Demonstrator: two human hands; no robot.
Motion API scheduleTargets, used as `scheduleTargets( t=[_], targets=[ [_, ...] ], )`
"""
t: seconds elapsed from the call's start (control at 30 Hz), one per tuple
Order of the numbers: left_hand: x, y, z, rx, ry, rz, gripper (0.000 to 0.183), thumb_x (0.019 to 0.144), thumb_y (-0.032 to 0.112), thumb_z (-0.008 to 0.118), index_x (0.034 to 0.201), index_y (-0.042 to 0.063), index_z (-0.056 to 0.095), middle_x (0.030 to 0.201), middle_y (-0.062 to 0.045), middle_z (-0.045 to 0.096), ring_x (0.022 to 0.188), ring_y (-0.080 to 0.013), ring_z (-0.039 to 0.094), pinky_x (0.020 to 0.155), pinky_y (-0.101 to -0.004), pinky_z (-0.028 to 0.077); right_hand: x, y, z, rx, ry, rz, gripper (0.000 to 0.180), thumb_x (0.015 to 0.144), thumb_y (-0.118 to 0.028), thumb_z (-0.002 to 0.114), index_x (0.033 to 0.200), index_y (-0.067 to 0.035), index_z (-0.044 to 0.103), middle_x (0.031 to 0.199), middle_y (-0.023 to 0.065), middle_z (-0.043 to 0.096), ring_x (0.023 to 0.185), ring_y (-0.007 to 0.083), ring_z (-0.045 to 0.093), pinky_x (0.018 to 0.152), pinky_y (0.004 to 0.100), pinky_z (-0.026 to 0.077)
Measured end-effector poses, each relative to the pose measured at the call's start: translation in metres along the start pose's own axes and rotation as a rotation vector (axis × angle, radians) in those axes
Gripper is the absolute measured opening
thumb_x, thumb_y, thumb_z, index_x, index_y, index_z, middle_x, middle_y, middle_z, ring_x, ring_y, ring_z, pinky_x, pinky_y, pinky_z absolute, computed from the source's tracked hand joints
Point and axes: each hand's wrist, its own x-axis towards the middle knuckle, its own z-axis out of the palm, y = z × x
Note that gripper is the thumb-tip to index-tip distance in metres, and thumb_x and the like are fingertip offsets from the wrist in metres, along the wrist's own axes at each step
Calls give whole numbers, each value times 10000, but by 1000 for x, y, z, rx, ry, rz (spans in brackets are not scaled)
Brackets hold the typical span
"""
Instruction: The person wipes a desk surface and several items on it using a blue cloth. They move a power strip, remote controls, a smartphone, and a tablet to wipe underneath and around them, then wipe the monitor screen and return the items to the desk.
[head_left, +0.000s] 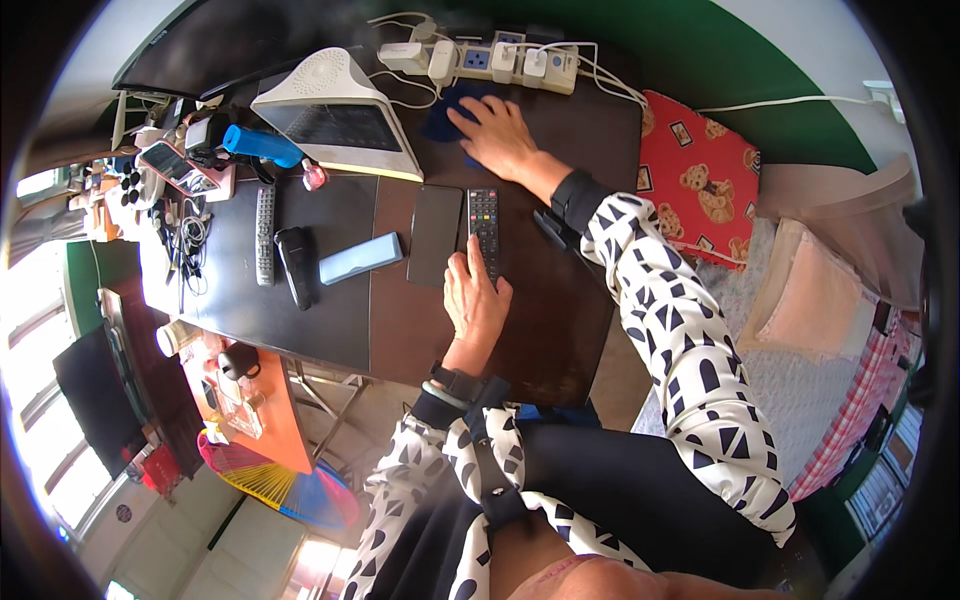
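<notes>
My left hand (476, 300) is at the near end of a black remote control (484, 214) on the dark brown table (427, 337). Its index finger lies along the remote's left edge and the thumb is at the lower right, gripping that end. Further back, my right hand (495, 135) holds a dark blue cloth (444, 118) flat against the table top, fingers spread over it. Part of the cloth is hidden under the palm. Just left of the remote lies a flat black tablet or phone (435, 232), partly behind my left hand.
Power strips (478, 60) with plugged-in chargers line the back edge. A white-framed screen device (337, 120) and a blue cylinder (262, 145) stand left of the cloth. A light blue case (361, 258), a black case (294, 266) and a grey remote (265, 236) lie left. A red bear-print cushion (701, 180) is right.
</notes>
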Motion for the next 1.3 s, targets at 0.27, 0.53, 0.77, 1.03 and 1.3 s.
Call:
scheduleTargets(
  t=[0.27,0.53,0.77,1.03,1.3],
  targets=[
    [24,9,6,12,-15,64,773,721,149,706,1422,33,404,1156,-178,530,1035,-349,562,857,-441,508,-93,59,-36,-143,171,347,545,881,-271,661,1385,-131,508,1388,121,483,1270,348,442,999,516,381],
    [19,6,-11,22,30,91,698,747,254,769,1363,96,481,1204,-128,531,1056,-323,555,869,-440,482,-230,-14,-54,-143,68,425,621,901,-225,652,1453,-67,414,1461,170,391,1297,386,399,1052,544,330],
    [-58,-52,-51,-109,69,33,594,789,181,725,1338,80,523,1237,-133,531,1058,-325,546,876,-425,469,-289,-129,-51,68,-192,81,810,785,-187,747,1480,-54,354,1515,197,331,1364,404,334,1104,542,271],
    [-138,-132,-100,-203,227,-291,462,821,100,698,1271,94,592,1226,-127,573,981,-265,642,840,-373,533,-241,-232,-4,205,-261,-214,850,770,-209,771,1472,-36,324,1541,215,285,1379,405,333,1144,548,252],
    [-141,-231,-143,-435,330,-294,374,831,59,668,1202,89,630,1167,-98,600,829,-209,643,725,-335,541,-171,-330,38,164,-283,-261,859,789,-232,762,1491,-35,307,1557,219,250,1409,404,292,1166,558,214]
  ],
)
